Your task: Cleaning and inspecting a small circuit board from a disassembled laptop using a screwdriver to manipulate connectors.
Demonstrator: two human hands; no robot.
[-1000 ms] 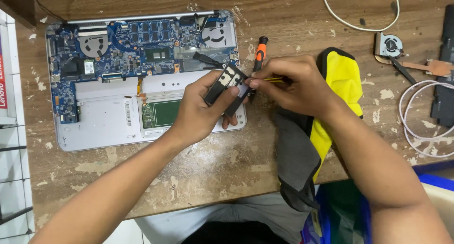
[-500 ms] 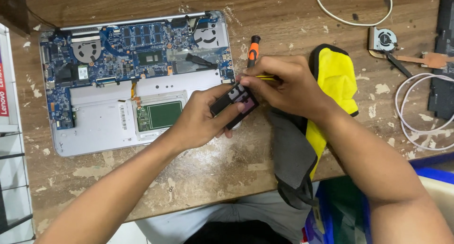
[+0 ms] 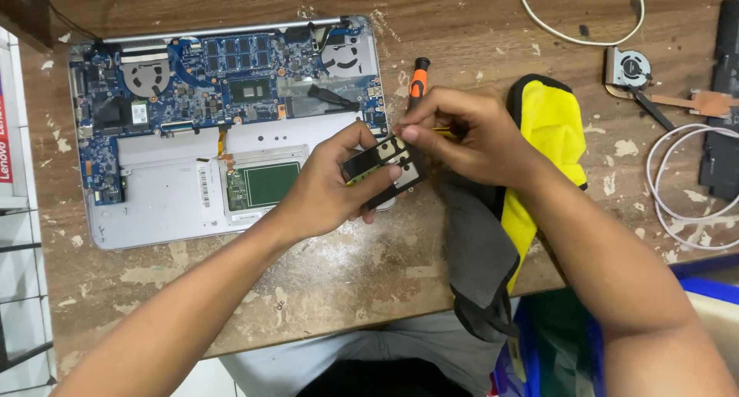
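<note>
My left hand [image 3: 327, 189] grips a small black laptop part [image 3: 382, 168], a flat module with a pale plate, above the laptop's right front corner. My right hand [image 3: 469, 135] pinches a thin yellow tool [image 3: 443, 133] whose tip touches the top of that part. The opened silver laptop [image 3: 154, 204] lies face down to the left, its blue circuit board [image 3: 231, 81], two fans and green touchpad board [image 3: 265, 183] exposed. An orange-and-black screwdriver [image 3: 418, 80] lies just behind my right hand.
A yellow-and-grey cloth [image 3: 539, 143] drapes over the worn wooden table's [image 3: 323, 281] front edge. At the right lie a loose cooling fan with copper pipe [image 3: 639, 73], white cables [image 3: 677, 189] and a black battery [image 3: 723, 135]. A blue bin [image 3: 693, 289] stands below.
Both hands stayed together on the black part. The view shifted a little, and my right hand's fingers moved closer over the part's top edge.
</note>
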